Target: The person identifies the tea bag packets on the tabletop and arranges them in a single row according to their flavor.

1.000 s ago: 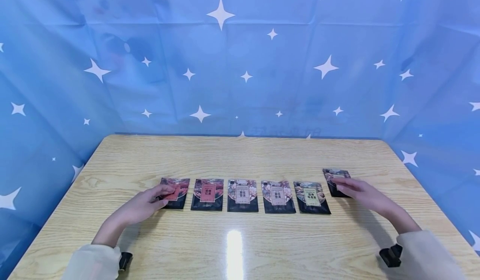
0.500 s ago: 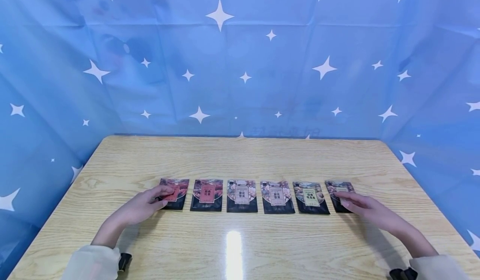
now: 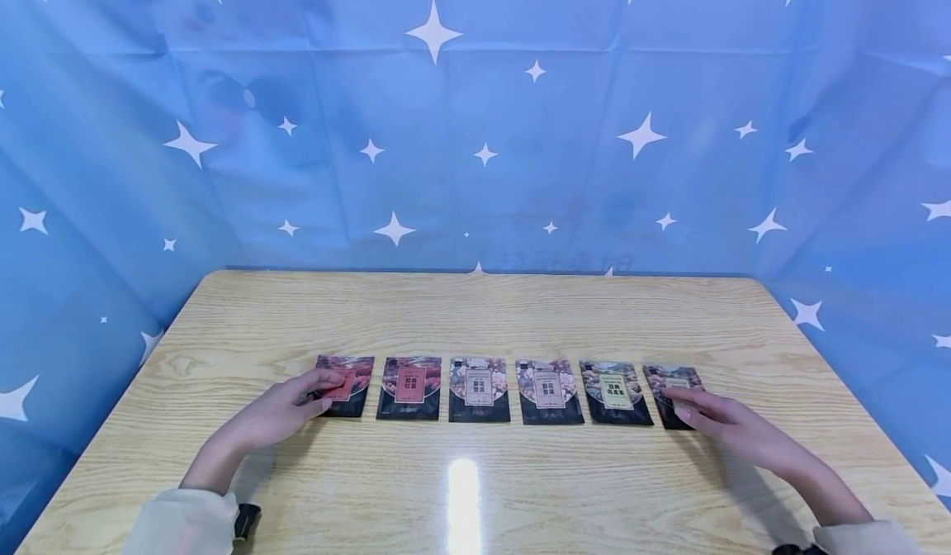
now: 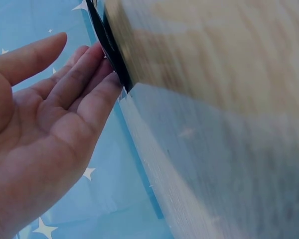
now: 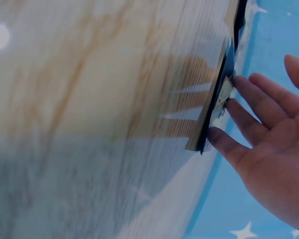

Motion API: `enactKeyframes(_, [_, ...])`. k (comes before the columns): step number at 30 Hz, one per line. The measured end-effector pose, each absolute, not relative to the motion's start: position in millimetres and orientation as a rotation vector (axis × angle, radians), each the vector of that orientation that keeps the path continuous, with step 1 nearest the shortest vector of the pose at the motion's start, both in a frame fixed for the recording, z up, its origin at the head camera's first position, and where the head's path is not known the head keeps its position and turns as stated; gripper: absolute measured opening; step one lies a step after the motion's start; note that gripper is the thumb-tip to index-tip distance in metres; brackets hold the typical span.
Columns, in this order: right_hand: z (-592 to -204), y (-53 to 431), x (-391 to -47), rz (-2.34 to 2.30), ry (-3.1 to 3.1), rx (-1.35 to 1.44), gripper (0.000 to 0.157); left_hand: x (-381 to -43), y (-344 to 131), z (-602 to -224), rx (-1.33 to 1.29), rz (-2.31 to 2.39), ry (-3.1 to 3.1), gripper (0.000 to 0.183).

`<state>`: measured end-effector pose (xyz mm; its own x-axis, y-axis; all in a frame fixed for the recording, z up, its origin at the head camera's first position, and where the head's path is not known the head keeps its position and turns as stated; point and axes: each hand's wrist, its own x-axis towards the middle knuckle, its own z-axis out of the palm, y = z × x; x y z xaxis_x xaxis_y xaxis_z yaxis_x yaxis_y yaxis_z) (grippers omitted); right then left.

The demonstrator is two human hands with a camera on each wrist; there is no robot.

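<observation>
Several flat tea sachets lie in a row across the wooden table. My left hand (image 3: 275, 413) rests its fingertips on the leftmost sachet (image 3: 360, 380), which has a red label. In the left wrist view the fingers of that hand (image 4: 65, 114) are extended against the dark sachet edge (image 4: 107, 45). At the other end, my right hand (image 3: 746, 433) touches the rightmost sachet (image 3: 672, 375) and covers part of its label. The right wrist view has its fingers spread, the tips on the sachet's face (image 5: 222, 94), with the thumb raised away.
Between the hands lie a red-labelled sachet (image 3: 409, 386), two pink-labelled sachets (image 3: 480, 390) (image 3: 550, 391) and a green-labelled one (image 3: 617, 392). The light wooden table (image 3: 357, 489) carries a bright reflection near its front. A blue star-patterned cloth (image 3: 475, 192) hangs behind and at both sides.
My right hand has slid the rightmost sachet towards me, from behind the row's line to roughly level with the others. The left hand and the other sachets have stayed put.
</observation>
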<state>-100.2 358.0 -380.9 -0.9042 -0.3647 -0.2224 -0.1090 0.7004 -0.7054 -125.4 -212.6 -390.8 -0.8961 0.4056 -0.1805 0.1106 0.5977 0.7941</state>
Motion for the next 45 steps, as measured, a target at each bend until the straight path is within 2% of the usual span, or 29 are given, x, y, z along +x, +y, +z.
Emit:
enactKeyframes(36, [-372.2,354.6,-101.6,-1.003,2.643,-0.353,0.045,-124.5,-211.5,-393.1,0.408,1.14,2.54,0.034])
enactKeyframes(45, [-371.6,355.2,-102.8,-1.039,2.609,-0.306,0.049,-124.4,-209.7,-389.3,0.395,1.105,2.557,0.034])
